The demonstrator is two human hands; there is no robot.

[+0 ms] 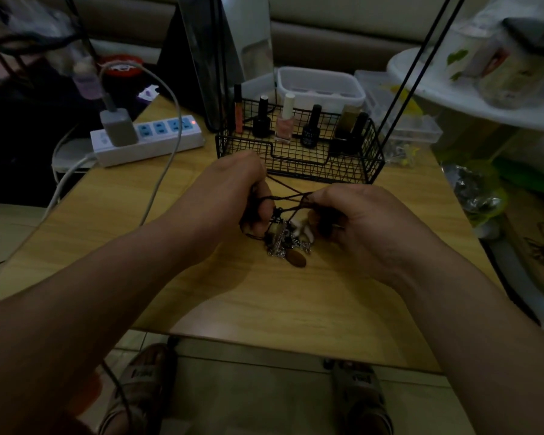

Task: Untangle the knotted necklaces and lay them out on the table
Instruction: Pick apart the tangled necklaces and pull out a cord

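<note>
Left grip [236, 189] is curling its fingers round the black cords [291, 196] of the knotted necklaces [283, 238]. Right grip [355, 221] is pinching the same cords from the other side. Cords are crossing taut between the two. The tangle of chain and pendants is hanging just below, between both grips. Its brown oval pendant [297, 259] appears to be touching the counter [296, 309], near the wire basket [299, 161].

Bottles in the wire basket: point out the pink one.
The pink bottle: the only one with a white cap, standing between the black bottle and another black bottle.
</note>
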